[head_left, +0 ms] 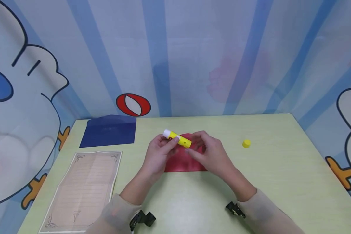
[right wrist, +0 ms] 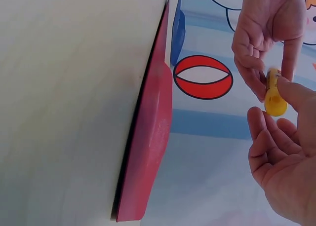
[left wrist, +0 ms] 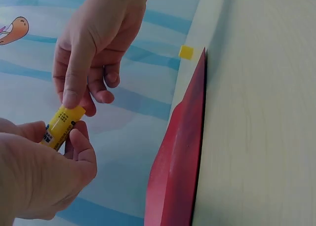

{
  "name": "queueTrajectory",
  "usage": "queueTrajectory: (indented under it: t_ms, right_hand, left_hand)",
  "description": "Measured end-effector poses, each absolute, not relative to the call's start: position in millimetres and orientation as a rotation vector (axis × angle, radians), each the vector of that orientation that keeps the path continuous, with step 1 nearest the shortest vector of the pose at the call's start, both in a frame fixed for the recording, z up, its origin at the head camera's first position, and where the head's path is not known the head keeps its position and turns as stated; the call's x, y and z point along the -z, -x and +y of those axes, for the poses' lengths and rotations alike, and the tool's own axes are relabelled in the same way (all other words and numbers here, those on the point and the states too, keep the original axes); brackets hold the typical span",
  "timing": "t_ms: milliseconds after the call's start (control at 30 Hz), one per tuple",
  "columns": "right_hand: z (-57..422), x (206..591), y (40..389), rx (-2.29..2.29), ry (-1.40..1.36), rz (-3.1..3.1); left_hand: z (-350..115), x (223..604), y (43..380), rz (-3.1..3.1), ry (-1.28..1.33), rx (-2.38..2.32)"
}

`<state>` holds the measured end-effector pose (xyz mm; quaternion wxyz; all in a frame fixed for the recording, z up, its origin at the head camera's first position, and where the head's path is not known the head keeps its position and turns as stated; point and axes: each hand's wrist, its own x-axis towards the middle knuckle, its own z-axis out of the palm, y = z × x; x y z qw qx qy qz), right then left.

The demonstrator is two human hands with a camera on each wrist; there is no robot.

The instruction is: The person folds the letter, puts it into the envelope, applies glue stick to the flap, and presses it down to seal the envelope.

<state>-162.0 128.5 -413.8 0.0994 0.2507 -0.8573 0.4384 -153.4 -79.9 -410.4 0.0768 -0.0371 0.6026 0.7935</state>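
Note:
A yellow glue stick [head_left: 181, 140] with a white end is pinched between the thumb and fingers of my left hand [head_left: 158, 156]. My right hand [head_left: 214, 156] is at its yellow base, the thumb at the edge; the fingers are bent and spread, and the right wrist view shows a gap between index fingertip and stick. Beneath both hands lies a red envelope [head_left: 184, 164], its flap raised slightly in the left wrist view. A small yellow cap [head_left: 246, 143] rests on the table to the right.
At the back left lies a dark blue envelope [head_left: 109, 133] with its flap toward the wall. Nearer, a lined sheet of letter paper [head_left: 84, 185] with an ornamental border lies partly under the left sleeve. A printed curtain [head_left: 190, 65] stands behind the pale table [head_left: 283, 175].

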Motion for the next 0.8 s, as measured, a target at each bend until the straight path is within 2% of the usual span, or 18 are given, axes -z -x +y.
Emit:
queueTrajectory:
  t_ms: [267,600,800]
  right_hand:
    - [125.5,421.6,161.2,-1.395,-0.684,-2.523]
    - [134.0,424.0,165.9,-2.135,-0.557,-2.568]
    - [132.0,423.2,163.6,-2.139,-0.508,-2.602]
  left_hand:
    - [-75.4,413.2,151.3,1.848,0.109,-2.380]
    - [-72.7,410.7,150.5,1.929,0.061,-2.351]
    - [-73.4,408.7,148.9,1.925,0.077,-2.359]
